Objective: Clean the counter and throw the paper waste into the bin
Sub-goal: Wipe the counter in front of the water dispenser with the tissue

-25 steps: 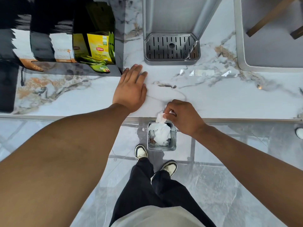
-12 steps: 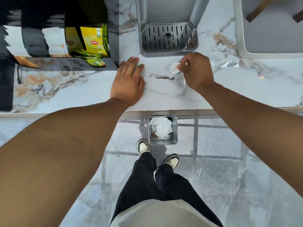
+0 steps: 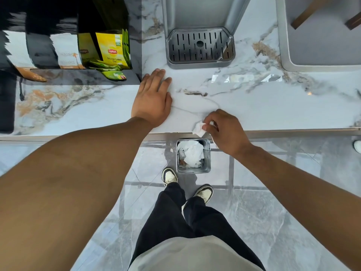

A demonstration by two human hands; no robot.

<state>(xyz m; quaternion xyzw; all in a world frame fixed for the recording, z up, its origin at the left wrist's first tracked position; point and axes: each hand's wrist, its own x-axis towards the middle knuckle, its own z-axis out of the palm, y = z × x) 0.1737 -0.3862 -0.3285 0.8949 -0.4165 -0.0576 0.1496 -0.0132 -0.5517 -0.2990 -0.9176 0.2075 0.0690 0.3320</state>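
A white scrap of paper [image 3: 198, 129] is pinched in the fingertips of my right hand [image 3: 226, 130] at the front edge of the marble counter [image 3: 273, 110]. Directly below, on the floor, stands a small square metal bin [image 3: 207, 167] with crumpled white paper [image 3: 192, 153] inside. My left hand [image 3: 153, 98] lies flat, palm down, on the counter, holding nothing.
A machine's metal drip tray [image 3: 200, 47] sits at the back of the counter. To the left is a black rack with yellow tea boxes [image 3: 113, 49] and sachets. A grey tray or sink [image 3: 320, 36] is at the back right. My shoes [image 3: 170, 176] stand beside the bin.
My right hand picked up a paper scrap near the drip tray half a second ago and has drawn it back to the counter's front edge above the bin. The left hand stayed flat.
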